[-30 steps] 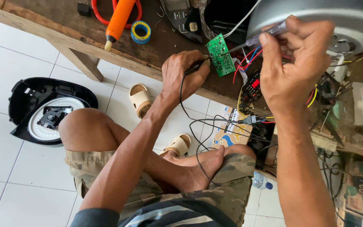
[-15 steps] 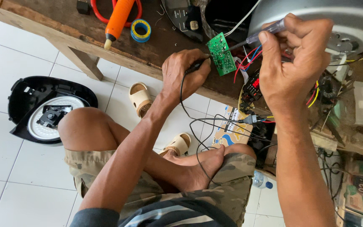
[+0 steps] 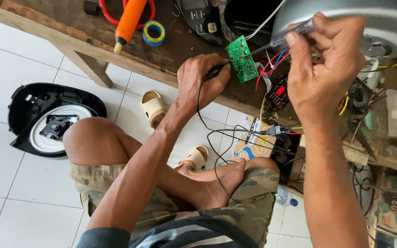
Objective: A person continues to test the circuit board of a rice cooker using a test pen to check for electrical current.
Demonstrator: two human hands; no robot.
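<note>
**Two hands at a small green circuit board**

The long brown wooden bench (image 3: pixel 116 41) runs across the top, and on its right end sits a big round grey metal appliance body (image 3: pixel 382 27). Below on the white tiled floor (image 3: pixel 5 193) lies a black appliance lid with a white round inner plate (image 3: pixel 47 119), well apart from my bent knee.

My right hand (image 3: pixel 322 73) is raised in front of the grey body, its fingers (image 3: pixel 299 50) pinched closed around a slim clear-handled tool (image 3: pixel 295 32) whose tip slants down towards the board. My left hand (image 3: pixel 203 80) rests at the bench edge, fingers curled tight around a black probe with a thin black lead (image 3: pixel 212 72) that trails down over my leg.

The small green rectangular circuit board (image 3: pixel 241 59) stands tilted between both hands, just above the bench edge, red and blue wires (image 3: pixel 274 62) beside it. Farther left on the bench lie an orange-handled tool (image 3: pixel 129 20) and a blue-and-yellow tape roll (image 3: pixel 154 32).
</note>
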